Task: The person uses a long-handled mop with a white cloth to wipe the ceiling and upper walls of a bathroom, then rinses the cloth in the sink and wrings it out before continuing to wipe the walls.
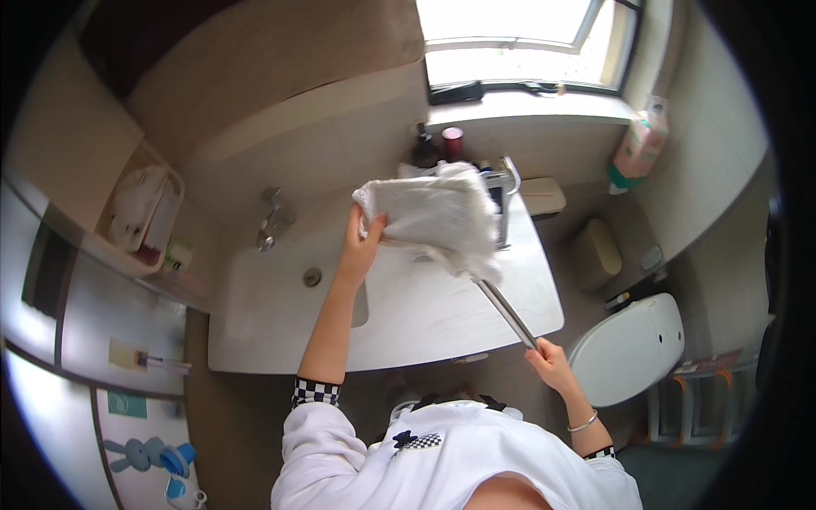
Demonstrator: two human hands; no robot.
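Observation:
A flat mop head wrapped in white cloth is held up above the white washbasin counter. My left hand pinches the cloth at its left end, thumb on top. The metal handle slants from the cloth down to the right. Around the handle's lower part my right hand is closed, a bracelet on that wrist. The cloth's right side looks loose and blurred. Whatever joins handle and head is hidden beneath it. Left of the cloth are the sink drain and a chrome faucet.
Behind the cloth stand a dark pump bottle, a red container and a metal rack. A toilet is at the right, near a step stool. An open window lies ahead. A shelf bin is at the left.

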